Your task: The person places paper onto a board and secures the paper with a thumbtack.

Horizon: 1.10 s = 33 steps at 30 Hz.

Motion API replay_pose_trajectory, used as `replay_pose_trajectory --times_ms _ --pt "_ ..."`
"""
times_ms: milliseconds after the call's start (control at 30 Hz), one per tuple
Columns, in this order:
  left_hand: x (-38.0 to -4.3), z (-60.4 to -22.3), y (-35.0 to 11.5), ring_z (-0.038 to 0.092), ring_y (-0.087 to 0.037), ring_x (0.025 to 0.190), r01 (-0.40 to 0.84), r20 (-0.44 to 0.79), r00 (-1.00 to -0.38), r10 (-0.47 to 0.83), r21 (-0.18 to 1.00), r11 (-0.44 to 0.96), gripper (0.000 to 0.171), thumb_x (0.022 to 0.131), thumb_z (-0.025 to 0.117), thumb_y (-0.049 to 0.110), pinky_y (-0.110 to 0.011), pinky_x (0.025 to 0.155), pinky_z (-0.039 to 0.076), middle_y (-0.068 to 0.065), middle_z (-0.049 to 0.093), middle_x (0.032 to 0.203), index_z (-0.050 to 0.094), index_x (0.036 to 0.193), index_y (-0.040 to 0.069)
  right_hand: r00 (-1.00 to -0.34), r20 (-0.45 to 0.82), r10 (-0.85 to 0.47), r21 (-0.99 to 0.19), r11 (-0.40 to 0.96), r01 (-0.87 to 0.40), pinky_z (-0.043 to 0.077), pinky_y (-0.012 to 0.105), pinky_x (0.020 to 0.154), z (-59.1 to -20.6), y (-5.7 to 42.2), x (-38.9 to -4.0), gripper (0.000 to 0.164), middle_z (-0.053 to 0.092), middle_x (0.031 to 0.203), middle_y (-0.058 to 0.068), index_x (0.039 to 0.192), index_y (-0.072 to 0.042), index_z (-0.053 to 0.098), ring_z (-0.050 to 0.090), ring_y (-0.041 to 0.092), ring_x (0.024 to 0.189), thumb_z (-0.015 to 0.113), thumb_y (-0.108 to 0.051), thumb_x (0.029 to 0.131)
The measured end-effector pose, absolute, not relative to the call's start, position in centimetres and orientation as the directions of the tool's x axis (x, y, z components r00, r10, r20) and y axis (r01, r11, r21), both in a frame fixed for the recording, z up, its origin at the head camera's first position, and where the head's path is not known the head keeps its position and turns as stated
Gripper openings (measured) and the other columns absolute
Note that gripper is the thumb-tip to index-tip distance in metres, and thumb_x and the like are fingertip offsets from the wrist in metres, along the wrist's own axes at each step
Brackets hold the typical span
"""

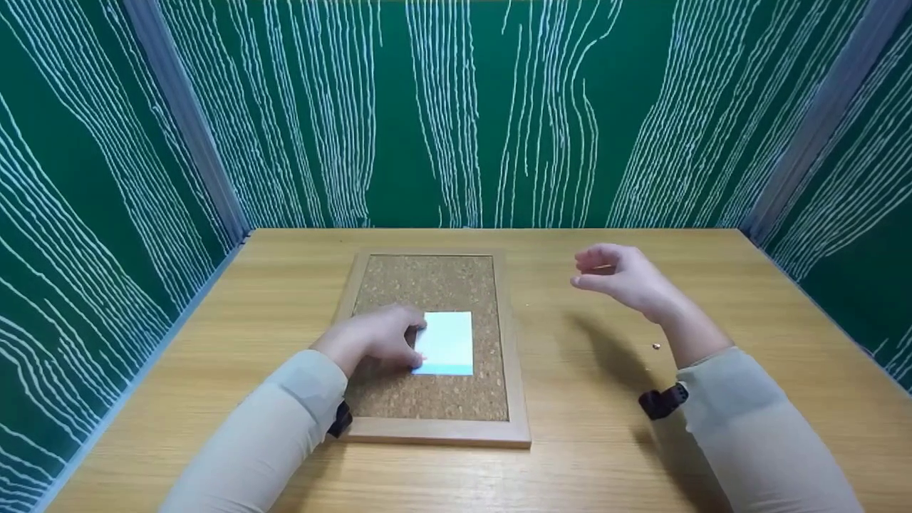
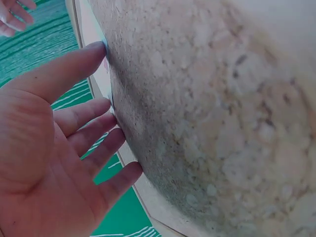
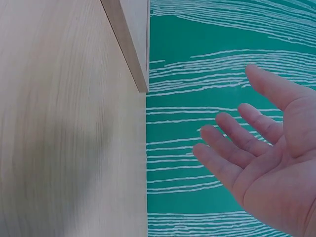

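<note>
A white square of paper lies on a cork board with a light wooden frame. At the paper's left edge, my left hand rests with thumb and index fingertips touching it. The left wrist view shows the left hand's fingers spread and nearly straight, their tips against the board. My right hand hovers above the table to the right of the board, holding nothing. In the right wrist view the fingers of that hand are loosely bent and apart.
A small shiny bit, too tiny to identify, lies on the wooden table near the right wrist. Green walls with wavy white lines stand behind and at both sides, joined by grey corner posts.
</note>
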State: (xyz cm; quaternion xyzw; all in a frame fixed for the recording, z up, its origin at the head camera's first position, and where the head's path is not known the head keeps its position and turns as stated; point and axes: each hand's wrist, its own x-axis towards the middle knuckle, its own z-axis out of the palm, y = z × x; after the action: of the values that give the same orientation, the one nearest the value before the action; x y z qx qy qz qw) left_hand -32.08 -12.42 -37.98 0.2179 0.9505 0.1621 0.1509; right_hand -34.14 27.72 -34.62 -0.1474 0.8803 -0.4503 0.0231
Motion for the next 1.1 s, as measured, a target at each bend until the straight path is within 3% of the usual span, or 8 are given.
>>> replay_pose_trajectory --times_ms 267,500,800,1100 --pt "-31.9 -37.6 -12.3 0.042 -0.028 0.139 0.305 -0.277 -0.867 0.415 0.364 0.88 0.069 0.089 0.08 0.036 -0.052 0.115 0.032 -0.007 0.047 0.153 0.053 0.149 0.015 -0.955 0.1 -0.28 -0.764 0.593 -0.254 0.045 0.051 0.104 -34.9 29.4 -34.1 0.06 0.058 0.135 0.019 0.139 -0.001 0.054 0.055 0.035 0.125 0.076 -0.034 0.093" --pt "-31.5 -37.6 -12.2 0.047 -0.027 0.13 0.266 -0.279 -0.88 0.384 0.38 0.886 0.066 0.09 0.079 0.036 -0.055 0.113 0.034 -0.005 0.051 0.149 0.054 0.148 0.02 -0.944 0.08 -0.321 -0.659 0.693 -0.292 0.04 0.058 0.107 -35.2 31.1 -34.2 0.058 0.056 0.139 0.024 0.141 0.002 0.052 0.051 0.041 0.13 0.074 -0.028 0.096" --pt "-31.9 -37.8 -12.2 0.048 -0.026 0.127 0.298 -0.278 -0.861 0.425 0.402 0.866 0.067 0.089 0.08 0.03 -0.051 0.112 0.034 -0.008 0.051 0.149 0.053 0.148 0.012 -0.918 0.079 -0.389 -0.525 0.767 -0.37 0.04 0.062 0.104 -36.2 33.1 -34.1 0.051 0.06 0.133 0.029 0.136 0.007 0.057 0.055 0.046 0.125 0.073 -0.018 0.095" --pt "-31.8 -37.9 -12.2 0.049 -0.026 0.121 0.279 -0.282 -0.869 0.407 0.4 0.873 0.066 0.089 0.08 0.032 -0.053 0.11 0.036 -0.006 0.053 0.145 0.053 0.148 0.016 -0.93 -0.087 -0.358 -0.488 0.829 -0.273 0.045 0.061 0.1 -37.0 35.4 -33.7 0.052 0.059 0.132 0.029 0.139 0.003 0.055 0.056 0.047 0.123 0.072 -0.02 0.096"
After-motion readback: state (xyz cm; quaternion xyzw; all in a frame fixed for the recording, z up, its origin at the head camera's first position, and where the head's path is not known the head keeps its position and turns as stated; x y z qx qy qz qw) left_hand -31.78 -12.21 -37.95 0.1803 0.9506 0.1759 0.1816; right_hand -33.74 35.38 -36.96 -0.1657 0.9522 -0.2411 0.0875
